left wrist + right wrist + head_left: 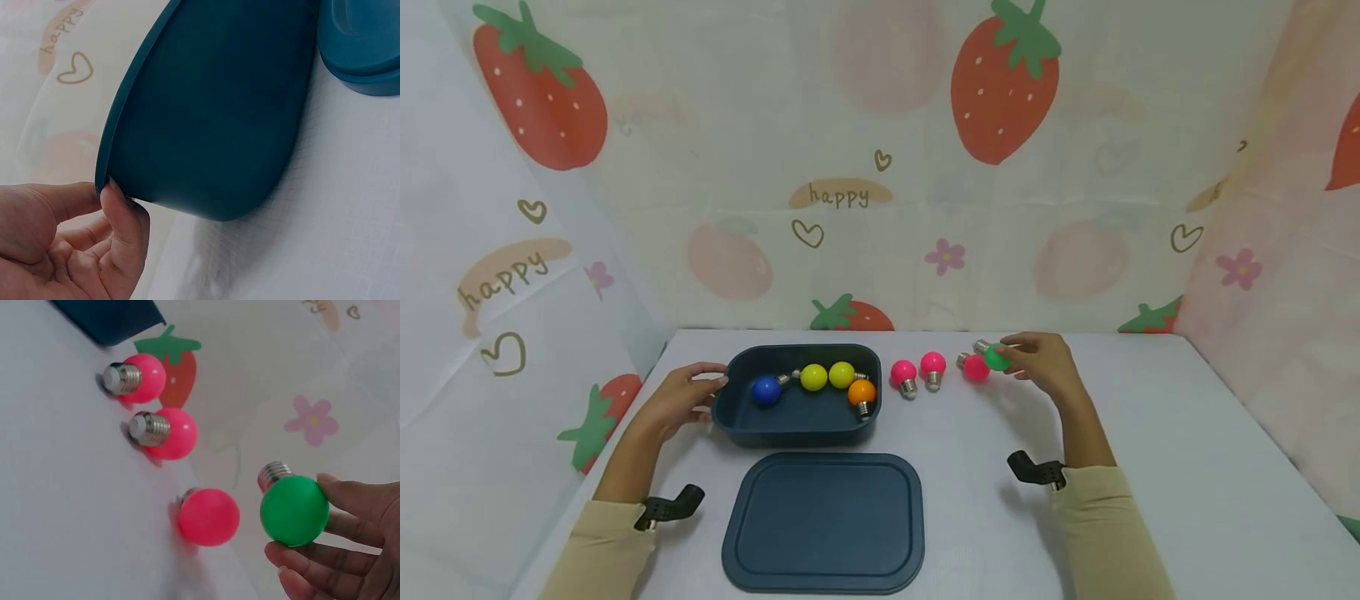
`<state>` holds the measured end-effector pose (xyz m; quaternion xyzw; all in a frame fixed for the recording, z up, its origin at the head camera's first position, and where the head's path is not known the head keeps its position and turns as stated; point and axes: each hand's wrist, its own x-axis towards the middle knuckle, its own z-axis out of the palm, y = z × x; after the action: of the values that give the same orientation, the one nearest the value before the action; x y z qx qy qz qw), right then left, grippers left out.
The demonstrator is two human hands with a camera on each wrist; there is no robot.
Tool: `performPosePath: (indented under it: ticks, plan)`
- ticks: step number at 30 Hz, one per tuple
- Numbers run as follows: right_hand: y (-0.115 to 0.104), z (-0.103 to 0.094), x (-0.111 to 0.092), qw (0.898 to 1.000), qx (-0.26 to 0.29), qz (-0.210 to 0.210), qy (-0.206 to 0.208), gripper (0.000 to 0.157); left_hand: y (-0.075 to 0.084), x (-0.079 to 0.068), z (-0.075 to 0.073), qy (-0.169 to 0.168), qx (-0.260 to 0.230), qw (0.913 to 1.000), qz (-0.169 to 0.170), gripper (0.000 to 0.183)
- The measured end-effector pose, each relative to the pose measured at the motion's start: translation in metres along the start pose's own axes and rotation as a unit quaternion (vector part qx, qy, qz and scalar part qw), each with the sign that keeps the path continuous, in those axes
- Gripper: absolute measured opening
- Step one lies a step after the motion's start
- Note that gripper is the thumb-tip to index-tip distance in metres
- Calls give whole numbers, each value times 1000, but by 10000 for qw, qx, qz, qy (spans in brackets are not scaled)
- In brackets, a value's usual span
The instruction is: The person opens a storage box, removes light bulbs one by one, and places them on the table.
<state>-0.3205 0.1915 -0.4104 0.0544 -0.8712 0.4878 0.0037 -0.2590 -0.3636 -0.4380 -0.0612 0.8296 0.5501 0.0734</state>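
My right hand (1040, 360) pinches a green light bulb (294, 510) by its round globe, with its metal screw base pointing away from the palm. In the head view the green bulb overlaps a pink bulb (976, 368); the right wrist view shows a gap between them. At the left, my left hand (683, 397) grips the rim of a dark blue container (790, 437) between thumb and fingers. Inside the container lie a blue bulb (766, 390), two yellow bulbs (813, 377) and an orange bulb (861, 392).
Two more pink bulbs (903, 373) lie on the white table (1150, 500), just right of the container. A dark blue lid (823, 523) lies flat in front of it. Behind the table hangs a strawberry-patterned cloth (910, 233).
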Motion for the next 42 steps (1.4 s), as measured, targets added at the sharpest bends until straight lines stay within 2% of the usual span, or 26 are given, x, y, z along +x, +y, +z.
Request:
performPosePath:
  ticks: [8, 22, 34, 42]
  plan:
    - [8, 0, -1, 9980, -63, 439, 457, 47, 1, 0, 0, -9, 83, 10000, 35, 56]
    - [28, 10, 7, 9950, -124, 676, 725, 47, -2, 1, 0, -22, 33, 10000, 77, 58]
    - [29, 23, 10, 9948, -337, 763, 583, 44, -3, 1, 0, -4, 45, 10000, 59, 58]
    - [27, 31, 11, 9970, -271, 600, 405, 42, -2, 1, 0, -9, 58, 10000, 71, 58]
